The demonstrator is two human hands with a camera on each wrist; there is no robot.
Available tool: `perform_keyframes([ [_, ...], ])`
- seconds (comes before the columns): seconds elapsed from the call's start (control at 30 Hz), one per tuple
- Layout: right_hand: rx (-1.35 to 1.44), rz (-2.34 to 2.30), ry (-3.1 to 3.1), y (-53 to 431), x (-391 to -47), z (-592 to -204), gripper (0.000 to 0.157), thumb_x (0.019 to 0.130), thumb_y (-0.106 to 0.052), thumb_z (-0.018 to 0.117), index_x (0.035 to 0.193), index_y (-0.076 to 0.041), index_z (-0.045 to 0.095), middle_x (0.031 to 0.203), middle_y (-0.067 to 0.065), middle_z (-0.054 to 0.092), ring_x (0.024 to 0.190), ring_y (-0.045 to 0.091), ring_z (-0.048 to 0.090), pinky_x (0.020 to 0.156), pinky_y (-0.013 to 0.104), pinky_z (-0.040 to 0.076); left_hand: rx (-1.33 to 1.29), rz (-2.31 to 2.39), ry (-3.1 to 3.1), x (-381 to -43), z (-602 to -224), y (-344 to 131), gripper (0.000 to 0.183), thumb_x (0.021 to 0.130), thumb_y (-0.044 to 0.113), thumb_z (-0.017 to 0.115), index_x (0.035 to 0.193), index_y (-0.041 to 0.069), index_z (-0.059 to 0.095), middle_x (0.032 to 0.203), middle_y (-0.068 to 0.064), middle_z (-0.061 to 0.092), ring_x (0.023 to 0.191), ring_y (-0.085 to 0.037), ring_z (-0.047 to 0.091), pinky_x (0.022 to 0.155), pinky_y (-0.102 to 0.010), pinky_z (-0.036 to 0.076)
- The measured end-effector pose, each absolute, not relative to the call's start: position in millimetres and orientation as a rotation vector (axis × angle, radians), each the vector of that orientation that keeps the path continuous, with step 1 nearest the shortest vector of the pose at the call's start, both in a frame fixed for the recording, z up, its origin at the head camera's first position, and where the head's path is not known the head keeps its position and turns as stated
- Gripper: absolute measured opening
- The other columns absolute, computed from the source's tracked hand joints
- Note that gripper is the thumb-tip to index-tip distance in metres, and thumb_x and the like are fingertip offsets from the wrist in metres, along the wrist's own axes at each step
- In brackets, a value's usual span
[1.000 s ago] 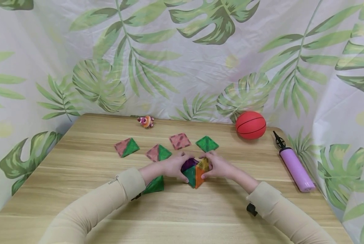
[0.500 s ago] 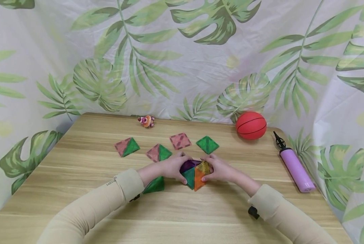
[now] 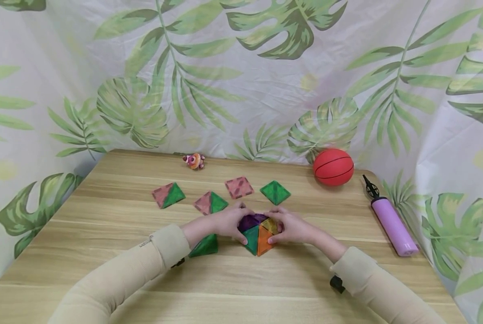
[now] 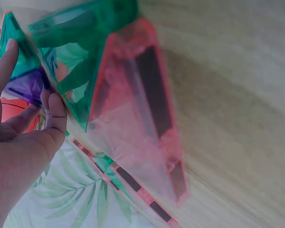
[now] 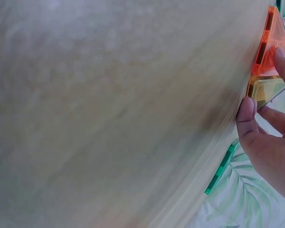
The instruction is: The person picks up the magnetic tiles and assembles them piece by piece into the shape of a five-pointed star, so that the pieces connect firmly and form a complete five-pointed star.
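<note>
Between my two hands sits a joined cluster of see-through magnetic tiles, its panels sloping to a raised middle. My left hand [image 3: 227, 223] grips its left side, thumb on the teal triangle tile [image 3: 251, 238] and fingers at the purple tile [image 3: 248, 221]. On the other side my right hand [image 3: 293, 227] grips it, thumb on the orange triangle tile [image 3: 264, 243] and fingers by the yellow tile [image 3: 270, 225]. In the right wrist view, the orange tile [image 5: 268, 57] and yellow tile [image 5: 263, 88] stand at the tabletop. The cluster's far side is hidden by fingers.
Pink-green tile pairs [image 3: 168, 195] [image 3: 211, 203], a pink square [image 3: 239, 187] and a green pair [image 3: 275, 192] lie behind. Another green tile [image 3: 206, 246] is partly under my left wrist. Farther off are a small toy figure [image 3: 194, 161], a red ball [image 3: 333, 167] and a purple pump [image 3: 393, 225].
The tile cluster has shifted slightly toward my body and its front faces show more. Both hands keep their grip, the right moving a little nearer with it.
</note>
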State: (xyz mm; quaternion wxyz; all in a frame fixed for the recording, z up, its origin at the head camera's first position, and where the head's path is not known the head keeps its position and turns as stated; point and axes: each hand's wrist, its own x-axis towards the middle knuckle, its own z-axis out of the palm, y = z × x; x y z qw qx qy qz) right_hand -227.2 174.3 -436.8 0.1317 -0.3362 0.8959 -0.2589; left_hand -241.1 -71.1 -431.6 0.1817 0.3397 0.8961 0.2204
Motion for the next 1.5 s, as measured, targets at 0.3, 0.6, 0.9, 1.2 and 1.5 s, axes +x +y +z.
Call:
perform_keyframes([
  [0.3,-1.024,-0.765,2.599,179.3,-236.9,-434.1,0.071,0.080,-0.035,0.075,0.137,-0.005,0.047,0.138,0.020,0.042,0.104,0.029,0.052,0.086,0.043,0.046,1.048,0.545,2.593,-230.5,-427.6,-75.5,0.076,0.073,0.044,0.079,0.133,0.007,0.052,0.125,-0.009,0.050,0.110,-0.023,0.051,0.094,-0.037,0.044],
  [0.6,-0.969,-0.807,2.802,191.9,-282.5,-435.1,0.066,0.077,-0.022,0.079,0.134,-0.002,0.050,0.136,0.026,0.043,0.125,0.043,0.040,0.101,0.056,0.036,1.080,0.486,2.639,-227.2,-426.7,-75.2,0.075,0.073,0.047,0.078,0.132,0.009,0.053,0.122,-0.007,0.053,0.108,-0.022,0.053,0.094,-0.037,0.044],
  [0.9,-0.874,-0.665,2.777,203.5,-319.1,-446.4,0.083,0.077,-0.032,0.078,0.143,-0.004,0.037,0.148,0.025,0.029,0.135,0.043,0.026,0.107,0.056,0.027,1.132,0.440,2.622,-225.3,-424.9,-68.8,0.076,0.074,0.049,0.076,0.134,0.010,0.052,0.126,-0.007,0.051,0.108,-0.020,0.054,0.094,-0.036,0.045],
  [1.2,-0.879,-0.610,2.705,206.2,-338.1,-449.4,0.088,0.077,-0.035,0.078,0.145,-0.002,0.033,0.152,0.021,0.024,0.138,0.041,0.021,0.110,0.055,0.023,1.123,0.452,2.613,-226.9,-424.7,-67.8,0.073,0.074,0.047,0.077,0.133,0.012,0.052,0.126,-0.006,0.050,0.108,-0.019,0.054,0.094,-0.036,0.045],
  [1.5,-0.842,-0.528,2.705,200.0,-344.6,-449.9,0.086,0.077,-0.044,0.076,0.146,-0.013,0.035,0.152,0.015,0.027,0.136,0.040,0.023,0.107,0.057,0.024,1.113,0.472,2.589,-230.7,-429.5,-70.6,0.075,0.074,0.048,0.076,0.135,0.012,0.051,0.128,-0.005,0.049,0.110,-0.019,0.053,0.095,-0.035,0.045],
])
